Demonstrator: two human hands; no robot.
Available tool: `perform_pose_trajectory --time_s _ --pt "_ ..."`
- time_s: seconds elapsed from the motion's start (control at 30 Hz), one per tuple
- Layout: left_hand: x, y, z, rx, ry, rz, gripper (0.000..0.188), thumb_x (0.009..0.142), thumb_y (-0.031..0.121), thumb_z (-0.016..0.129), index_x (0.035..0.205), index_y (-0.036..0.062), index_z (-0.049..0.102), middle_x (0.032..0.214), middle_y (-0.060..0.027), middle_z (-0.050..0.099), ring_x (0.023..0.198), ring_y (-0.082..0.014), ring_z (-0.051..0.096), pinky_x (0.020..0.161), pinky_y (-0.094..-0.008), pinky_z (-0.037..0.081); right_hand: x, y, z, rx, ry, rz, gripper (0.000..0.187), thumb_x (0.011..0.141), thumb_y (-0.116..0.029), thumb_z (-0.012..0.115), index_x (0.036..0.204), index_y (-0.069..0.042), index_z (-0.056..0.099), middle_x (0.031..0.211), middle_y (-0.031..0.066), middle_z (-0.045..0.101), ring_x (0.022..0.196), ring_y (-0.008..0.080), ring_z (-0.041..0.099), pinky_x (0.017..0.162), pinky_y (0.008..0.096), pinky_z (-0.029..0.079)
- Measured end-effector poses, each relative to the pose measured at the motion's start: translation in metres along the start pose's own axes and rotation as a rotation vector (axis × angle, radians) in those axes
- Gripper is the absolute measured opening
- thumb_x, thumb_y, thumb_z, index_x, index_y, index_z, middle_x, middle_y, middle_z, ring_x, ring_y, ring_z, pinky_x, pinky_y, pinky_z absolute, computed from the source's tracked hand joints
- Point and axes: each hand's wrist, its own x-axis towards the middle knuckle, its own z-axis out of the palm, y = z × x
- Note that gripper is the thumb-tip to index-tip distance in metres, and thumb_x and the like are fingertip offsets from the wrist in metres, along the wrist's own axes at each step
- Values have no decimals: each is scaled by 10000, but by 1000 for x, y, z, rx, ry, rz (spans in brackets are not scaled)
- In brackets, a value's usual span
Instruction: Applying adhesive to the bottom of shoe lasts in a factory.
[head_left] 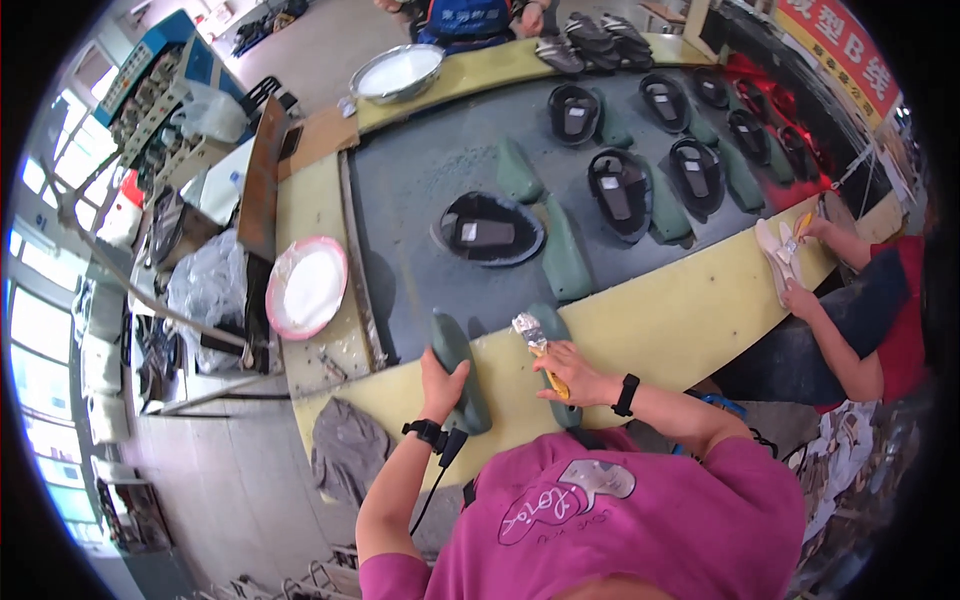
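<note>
My left hand (443,383) is closed around a green shoe last (456,360) at the near edge of the yellow bench. My right hand (578,375) grips a paintbrush (555,378) by its orange handle, its bristles coated white. Under the brush and right hand, a second green shoe last (547,320) lies on the bench, partly hidden. Beyond my hands, on the dark conveyor belt, a black shoe upper (490,230) sits next to a green last (566,255). To the left stands a pink-rimmed basin (340,265) with white paste in it.
A grey rag (347,450) hangs over the bench's near left edge. Several black uppers (620,190) with green lasts line the belt toward a red-lit opening (785,110). At right a co-worker's hands (800,295) brush light soles. Across the belt are another person and a metal basin (398,74).
</note>
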Motion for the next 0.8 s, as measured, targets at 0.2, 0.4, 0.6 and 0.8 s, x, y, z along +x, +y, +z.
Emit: perform_pose_trajectory --time_s 0.2,0.4,0.6,0.8 --pt "-95 1 18 483 -54 212 960 641 271 743 1398 46 197 1426 -311 79 1295 -526 131 988 -616 230 -6 15 24 -3 2 126 440 684 -54 647 1079 -86 455 1196 200 458 1169 375 385 1029 494 203" --pt "-56 -8 23 502 55 267 960 654 334 753 1399 66 209 1429 -316 66 1280 -559 123 986 -625 231 15 27 20 84 -52 99 467 651 24 587 1083 -82 444 1222 197 437 1186 383 375 1049 490 188" --pt "15 17 13 467 -15 172 872 706 410 700 1388 92 258 1422 -319 103 1269 -571 138 970 -651 226 21 26 15 103 -79 97 465 645 35 582 1077 -82 452 1206 191 442 1182 377 382 1053 486 194" --pt "90 -21 -1 670 -146 300 628 738 361 680 1302 244 432 1465 -249 46 1303 -529 110 935 -697 235 10 33 28 195 0 80 475 646 41 578 1087 -92 462 1194 182 452 1188 362 385 1069 484 170"
